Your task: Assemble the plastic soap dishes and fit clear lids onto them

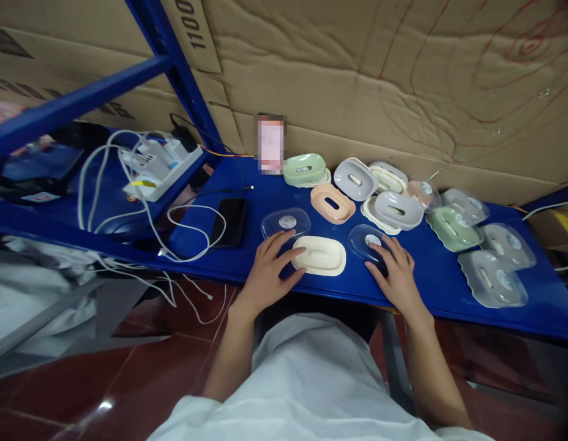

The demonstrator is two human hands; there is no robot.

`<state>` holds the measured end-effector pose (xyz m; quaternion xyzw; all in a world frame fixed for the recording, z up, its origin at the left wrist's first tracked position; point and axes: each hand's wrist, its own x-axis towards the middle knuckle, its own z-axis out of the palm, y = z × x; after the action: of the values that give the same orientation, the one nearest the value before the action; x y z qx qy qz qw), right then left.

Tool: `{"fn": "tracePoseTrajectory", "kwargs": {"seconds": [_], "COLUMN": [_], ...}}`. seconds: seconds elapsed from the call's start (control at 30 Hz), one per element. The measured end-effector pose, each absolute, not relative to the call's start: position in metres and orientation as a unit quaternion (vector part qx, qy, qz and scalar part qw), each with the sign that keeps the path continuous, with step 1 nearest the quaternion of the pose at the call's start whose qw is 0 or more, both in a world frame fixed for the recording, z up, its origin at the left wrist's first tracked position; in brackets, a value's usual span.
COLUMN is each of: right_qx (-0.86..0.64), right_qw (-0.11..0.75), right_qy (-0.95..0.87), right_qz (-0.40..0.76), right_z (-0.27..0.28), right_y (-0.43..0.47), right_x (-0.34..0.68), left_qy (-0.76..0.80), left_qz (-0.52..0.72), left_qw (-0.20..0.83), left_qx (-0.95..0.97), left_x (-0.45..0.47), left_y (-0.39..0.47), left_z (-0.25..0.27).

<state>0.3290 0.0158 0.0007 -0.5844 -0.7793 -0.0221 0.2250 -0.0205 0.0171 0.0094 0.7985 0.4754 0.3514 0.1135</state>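
A cream oval soap dish (321,255) lies on the blue shelf (431,288) in front of me. My left hand (268,264) rests beside it, fingers spread and touching its left edge and a clear lid (286,222). My right hand (394,269) lies flat on the shelf with its fingertips on another clear lid (369,240). Neither hand grips anything.
Several soap dishes and clear lids in green (304,168), grey (356,179), peach (332,203) and cream lie behind and to the right. A black phone (229,222), white cables (183,236) and a power strip (160,165) sit at left. Cardboard (380,79) backs the shelf.
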Motion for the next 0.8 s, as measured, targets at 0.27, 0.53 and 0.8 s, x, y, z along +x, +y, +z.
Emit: {"fn": "tracePoseTrajectory", "kwargs": {"seconds": [0.27, 0.53, 0.8], "right_qx": [-0.477, -0.507, -0.442], "right_qw": [0.165, 0.319, 0.454], "right_qy": [-0.862, -0.777, -0.371], "right_qz": [-0.053, 0.193, 0.678], "right_z": [0.046, 0.054, 0.053], "right_y": [0.094, 0.134, 0.075], "right_x": [0.269, 0.265, 0.284], "left_qy": [0.459, 0.446, 0.486], "left_qz": [0.309, 0.371, 0.359], "left_qw": [0.121, 0.126, 0.179], "left_qx": [0.824, 0.805, 0.777], "left_x": [-0.011, -0.015, -0.013], "left_y": [0.017, 0.018, 0.015], "left_z": [-0.003, -0.009, -0.004]}}
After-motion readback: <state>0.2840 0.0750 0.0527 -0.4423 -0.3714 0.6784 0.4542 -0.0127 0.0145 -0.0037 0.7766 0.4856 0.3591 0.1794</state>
